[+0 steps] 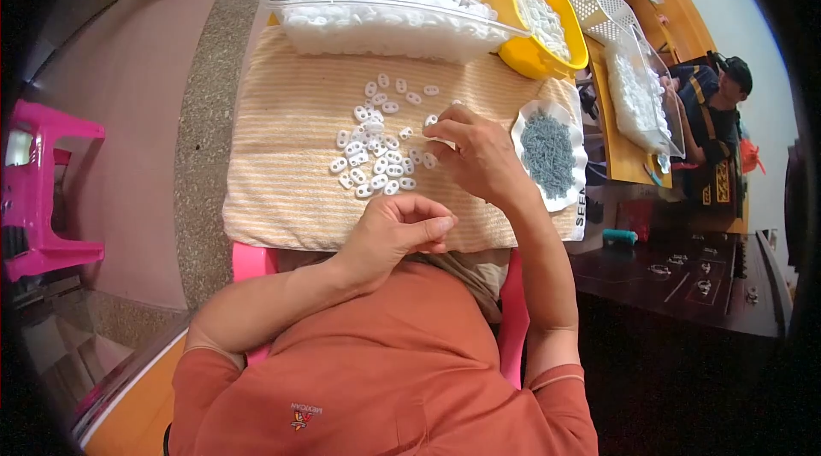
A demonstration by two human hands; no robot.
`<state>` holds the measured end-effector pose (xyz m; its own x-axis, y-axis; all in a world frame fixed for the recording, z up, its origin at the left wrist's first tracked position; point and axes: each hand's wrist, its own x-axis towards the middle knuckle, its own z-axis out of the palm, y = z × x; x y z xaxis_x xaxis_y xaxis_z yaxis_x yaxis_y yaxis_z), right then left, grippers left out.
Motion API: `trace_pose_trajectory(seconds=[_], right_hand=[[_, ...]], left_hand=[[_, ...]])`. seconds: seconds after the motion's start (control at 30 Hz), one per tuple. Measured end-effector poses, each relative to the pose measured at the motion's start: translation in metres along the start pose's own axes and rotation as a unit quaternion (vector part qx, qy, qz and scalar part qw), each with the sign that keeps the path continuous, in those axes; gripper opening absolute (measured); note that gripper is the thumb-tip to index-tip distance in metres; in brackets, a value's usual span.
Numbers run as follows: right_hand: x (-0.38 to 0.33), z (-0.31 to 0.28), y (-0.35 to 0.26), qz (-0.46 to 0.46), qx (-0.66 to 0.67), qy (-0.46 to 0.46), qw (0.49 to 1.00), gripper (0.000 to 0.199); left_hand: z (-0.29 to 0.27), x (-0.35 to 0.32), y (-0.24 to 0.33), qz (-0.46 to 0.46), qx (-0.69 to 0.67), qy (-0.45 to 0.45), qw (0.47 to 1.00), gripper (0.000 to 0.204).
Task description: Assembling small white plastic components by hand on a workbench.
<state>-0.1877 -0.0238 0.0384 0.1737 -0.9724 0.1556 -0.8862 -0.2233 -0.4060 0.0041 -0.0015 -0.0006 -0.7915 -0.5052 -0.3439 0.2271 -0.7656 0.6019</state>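
Observation:
My left hand (pixel 398 229) is near the front edge of a striped towel, its thumb and fingertips pressed together. Whatever they pinch, if anything, is too small to make out. My right hand (pixel 479 152) reaches over the right side of a loose pile of white plastic pieces (pixel 376 148), small ovals with two holes each. Its fingers are bent and apart, with the tips close to a few pieces at the pile's edge; no piece shows between them. To the right of that hand, a white scalloped tray (pixel 520 122) holds many small grey screw-like parts (pixel 547 156).
A large clear bin (pixel 385 24) full of white pieces stands at the back, beside a yellow basin (pixel 530 58). The towel (pixel 282 156) covers my work surface. At right, a person (pixel 705 105) sits behind another clear bin (pixel 637 97). A pink stool (pixel 38 191) stands at left.

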Motion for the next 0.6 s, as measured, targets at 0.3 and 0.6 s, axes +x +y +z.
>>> trace_pose_trajectory(seconds=[0.3, 0.6], right_hand=[[0.014, 0.011, -0.008, -0.01, -0.021, -0.042, 0.999, 0.015], [0.023, 0.021, -0.009, -0.012, -0.081, -0.097, 0.992, 0.011]], left_hand=[[0.003, -0.002, 0.0, -0.005, 0.002, 0.0, 1.0, 0.015], [0.001, -0.001, -0.001, -0.005, 0.0, -0.005, 1.0, 0.012]])
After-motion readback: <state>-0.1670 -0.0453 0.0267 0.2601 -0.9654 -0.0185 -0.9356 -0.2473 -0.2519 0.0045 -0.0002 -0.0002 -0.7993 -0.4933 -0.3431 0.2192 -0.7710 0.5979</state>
